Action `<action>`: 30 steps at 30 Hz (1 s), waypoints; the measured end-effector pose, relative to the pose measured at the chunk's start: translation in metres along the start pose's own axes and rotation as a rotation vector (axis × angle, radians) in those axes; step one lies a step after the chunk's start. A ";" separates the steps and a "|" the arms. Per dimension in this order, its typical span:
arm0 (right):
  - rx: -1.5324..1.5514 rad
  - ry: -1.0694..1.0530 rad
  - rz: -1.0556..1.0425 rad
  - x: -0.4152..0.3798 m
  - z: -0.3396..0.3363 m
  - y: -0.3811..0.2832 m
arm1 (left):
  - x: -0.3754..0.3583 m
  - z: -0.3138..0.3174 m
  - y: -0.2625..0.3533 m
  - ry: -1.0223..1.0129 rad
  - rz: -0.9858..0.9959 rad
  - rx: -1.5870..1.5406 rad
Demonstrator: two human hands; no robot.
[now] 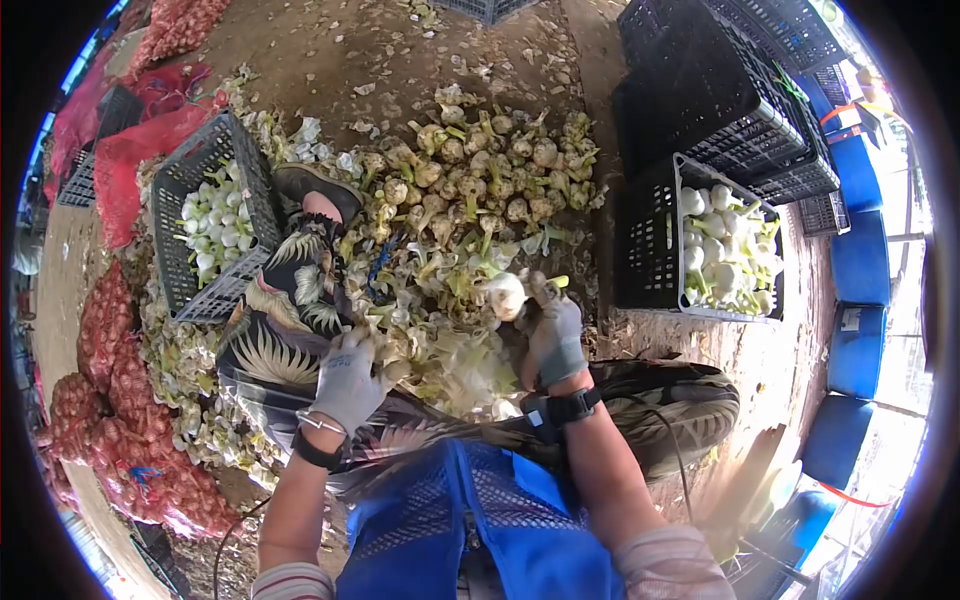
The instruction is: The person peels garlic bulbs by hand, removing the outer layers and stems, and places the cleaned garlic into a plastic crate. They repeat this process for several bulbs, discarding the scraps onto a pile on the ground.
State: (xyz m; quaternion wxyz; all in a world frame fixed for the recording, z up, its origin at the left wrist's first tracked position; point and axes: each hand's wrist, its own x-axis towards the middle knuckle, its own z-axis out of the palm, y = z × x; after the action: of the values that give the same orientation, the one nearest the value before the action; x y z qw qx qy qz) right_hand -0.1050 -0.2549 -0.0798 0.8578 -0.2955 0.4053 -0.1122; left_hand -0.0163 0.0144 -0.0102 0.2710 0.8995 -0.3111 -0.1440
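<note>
A peeled white bulb (505, 296) with a short green stem is at the fingers of my right hand (555, 335), which wears a pale glove and is closed round it. My left hand (350, 380), also gloved, is over my left thigh with its fingers bent beside some pale peel; whether it holds anything is too small to tell. Between my legs lies a heap of loose peelings (465, 370). Just beyond it is a pile of unpeeled bulbs (480, 170) with brownish skins and cut stems.
A black crate (180, 270) of white bulbs stands at left, another crate (650, 245) at right, with stacked black crates (700, 100) behind it. Red net sacks (135, 440) line the far left. Blue panels (855, 350) run along the right.
</note>
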 end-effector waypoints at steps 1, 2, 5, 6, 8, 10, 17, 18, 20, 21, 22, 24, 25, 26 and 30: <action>-0.092 -0.041 -0.043 -0.002 0.002 0.004 | 0.005 -0.001 0.007 0.052 0.021 0.060; -0.156 -0.084 -0.057 -0.011 0.015 0.003 | 0.013 0.006 0.011 0.087 -0.012 -0.114; -0.281 -0.101 -0.102 -0.029 0.037 0.001 | 0.039 0.008 0.031 -0.244 -0.144 -0.421; -0.280 -0.100 -0.103 -0.035 0.041 -0.001 | 0.039 0.013 0.037 -0.245 -0.142 -0.421; -0.468 -0.230 -0.339 -0.041 0.044 -0.006 | 0.040 0.025 0.046 -0.293 -0.328 -1.104; -0.455 -0.192 -0.286 -0.042 0.041 -0.006 | 0.037 0.032 0.057 -0.267 -0.551 -1.513; 0.164 -0.219 0.114 -0.025 0.027 -0.018 | 0.024 -0.014 0.057 -0.420 -0.193 -1.715; 0.250 -0.228 0.152 -0.026 0.028 -0.021 | 0.023 0.003 0.036 -0.230 -0.389 -1.483; 0.107 -0.348 0.077 -0.015 0.017 -0.007 | 0.030 0.019 0.014 -0.323 -0.311 -1.284; -0.037 -0.467 0.013 -0.014 0.014 0.000 | 0.031 0.019 0.014 -0.405 -0.245 -1.083; -0.135 -0.513 -0.091 -0.018 0.006 0.005 | 0.023 0.023 0.021 -0.524 -0.281 -1.346; -0.188 -0.304 -0.142 -0.045 0.050 -0.008 | 0.020 0.056 0.024 -0.470 -0.337 -1.471; -0.594 -0.452 -0.464 -0.019 0.016 0.014 | 0.023 0.072 0.023 -0.390 -0.290 -1.414; -0.439 -0.413 -0.218 -0.004 -0.005 0.018 | 0.024 0.073 0.018 -0.429 -0.368 -1.494; -0.303 -0.286 -0.230 -0.037 0.028 -0.026 | 0.039 0.048 0.067 -0.230 -0.395 -1.287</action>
State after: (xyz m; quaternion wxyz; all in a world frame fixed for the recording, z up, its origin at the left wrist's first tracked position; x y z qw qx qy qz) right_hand -0.1061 -0.2482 -0.0265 0.8340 -0.4778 0.2556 -0.1041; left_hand -0.0393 -0.0745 -0.0142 0.6858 0.5781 -0.0204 -0.4417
